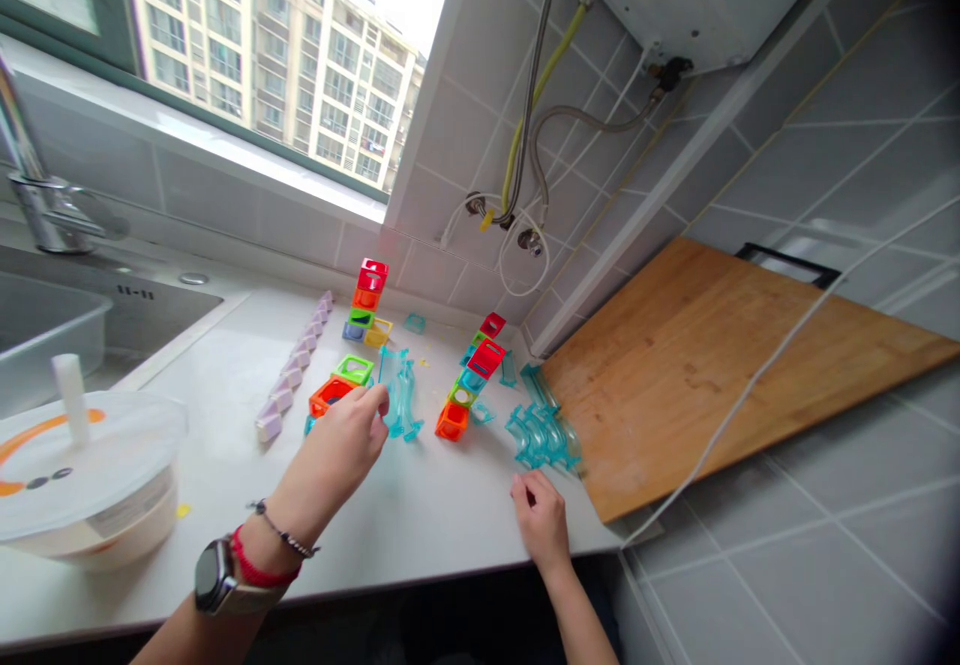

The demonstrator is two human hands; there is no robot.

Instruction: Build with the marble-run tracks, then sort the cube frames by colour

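Coloured toy blocks and clear teal track pieces lie on a white counter (420, 515). My left hand (341, 445), with a watch and bracelets on the wrist, reaches forward with fingers pinched at a teal curved track piece (401, 400), beside an orange block (328, 395) and a green block (354, 369). My right hand (538, 515) rests on the counter with fingers curled, just in front of a pile of teal track pieces (540, 430). A short stack of blocks (367, 305) stands further back, and a row of coloured blocks (471, 377) lies in the middle.
A row of pale purple blocks (294, 375) runs diagonally on the left. A white lidded bowl (82, 475) stands near left, a sink (45, 335) and tap behind it. A wooden cutting board (697, 365) leans at the right. Hoses hang on the tiled wall.
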